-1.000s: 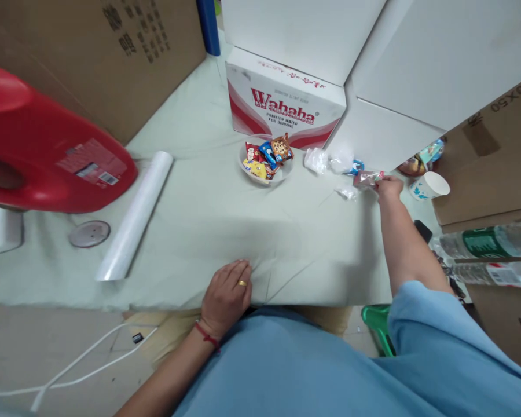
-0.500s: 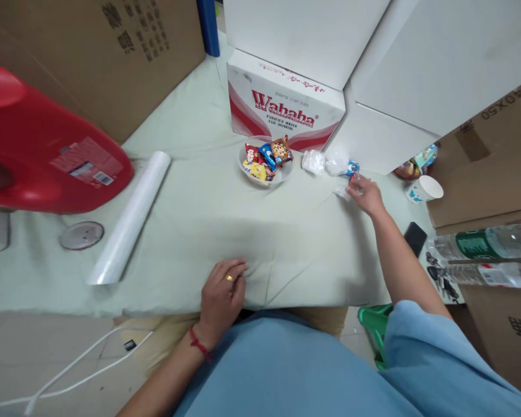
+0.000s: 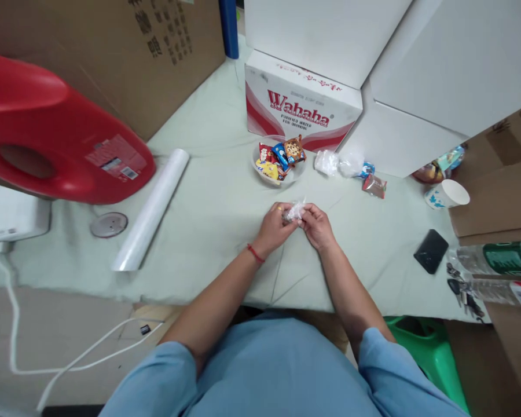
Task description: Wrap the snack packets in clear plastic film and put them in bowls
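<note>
Over the middle of the table, my left hand [image 3: 276, 227] and my right hand [image 3: 318, 226] come together on a small crumpled clear plastic wrapper [image 3: 295, 212]. Both hands have their fingers closed on it; whatever may be inside is hidden. Beyond them stands a clear bowl [image 3: 292, 177] of small packaged snacks [image 3: 280, 158] in red, blue, yellow and brown wrappers. Right of the bowl lie two crumpled clear plastic bundles, a nearer one [image 3: 326, 163] and a farther one [image 3: 350, 164], then a blue packet [image 3: 367, 169] and a red-edged packet [image 3: 374, 186].
A white roll [image 3: 151, 211], a round lid [image 3: 109, 225] and a red jug [image 3: 69, 133] are on the left. A Wahaba-style printed carton [image 3: 301, 110] stands behind the bowl. To the right are a paper cup [image 3: 447, 194], a black phone [image 3: 431, 251], keys [image 3: 463, 293] and plastic bottles [image 3: 503, 258].
My right hand has come back from the packets on the right to the middle. My left hand has moved forward from the table edge to meet it, and both grip the wrapper.
</note>
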{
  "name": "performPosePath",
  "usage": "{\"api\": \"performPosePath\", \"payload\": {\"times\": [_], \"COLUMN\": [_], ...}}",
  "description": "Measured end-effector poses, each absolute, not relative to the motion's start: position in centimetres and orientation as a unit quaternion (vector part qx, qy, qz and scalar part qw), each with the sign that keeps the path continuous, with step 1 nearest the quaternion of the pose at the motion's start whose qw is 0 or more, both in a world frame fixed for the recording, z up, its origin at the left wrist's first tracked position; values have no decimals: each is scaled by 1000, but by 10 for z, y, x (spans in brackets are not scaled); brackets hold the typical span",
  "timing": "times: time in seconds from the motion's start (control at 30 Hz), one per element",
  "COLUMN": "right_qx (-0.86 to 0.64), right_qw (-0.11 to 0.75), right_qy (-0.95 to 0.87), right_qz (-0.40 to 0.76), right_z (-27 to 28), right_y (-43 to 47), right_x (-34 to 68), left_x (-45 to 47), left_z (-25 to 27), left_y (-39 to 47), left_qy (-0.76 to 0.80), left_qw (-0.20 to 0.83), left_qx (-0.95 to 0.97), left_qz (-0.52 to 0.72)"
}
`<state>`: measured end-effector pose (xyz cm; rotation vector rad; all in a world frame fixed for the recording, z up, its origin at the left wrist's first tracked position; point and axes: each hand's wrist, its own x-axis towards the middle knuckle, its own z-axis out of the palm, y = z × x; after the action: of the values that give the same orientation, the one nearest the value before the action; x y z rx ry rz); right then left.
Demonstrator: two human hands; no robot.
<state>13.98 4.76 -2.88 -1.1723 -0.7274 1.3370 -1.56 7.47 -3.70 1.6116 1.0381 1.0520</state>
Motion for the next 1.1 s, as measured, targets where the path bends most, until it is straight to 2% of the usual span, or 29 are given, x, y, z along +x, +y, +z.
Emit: {"api": "performPosePath", "payload": {"times": [0.1, 0.37, 0.57, 0.63, 0.77, 0.87, 0.97, 1.1], "right_qx": [-491, -444, -426, -426, -425, -424, -441, -501], "right_qw": [571, 609, 601, 595, 576, 583, 598, 575], "right_qy": [-318, -275, -286, -299, -326, -325, -365, -503], "right_qz": [576, 597, 612, 612, 617, 612, 561, 407], "right_z": [-35, -32, -30, -30, -31, -33, -37, -45], "right_y": [46, 44, 42, 40, 38, 39, 42, 41], "right_x": [140, 156, 155, 153, 154, 158, 157, 146], "left_x": [-21, -33, -41, -42, -38, -37, -39, -36], "left_z": [-47, -44, -35, -34, -38, -40, -38, -35], "left_y": [76, 80, 82, 81, 80, 81, 82, 79], "left_qy": [394, 408, 311, 296, 355, 373, 339, 298], "left_qw": [464, 612, 743, 742, 672, 672, 704, 726], "left_qx": [661, 464, 300, 313, 406, 390, 337, 356], "left_qz": [439, 493, 511, 514, 507, 506, 525, 507]}}
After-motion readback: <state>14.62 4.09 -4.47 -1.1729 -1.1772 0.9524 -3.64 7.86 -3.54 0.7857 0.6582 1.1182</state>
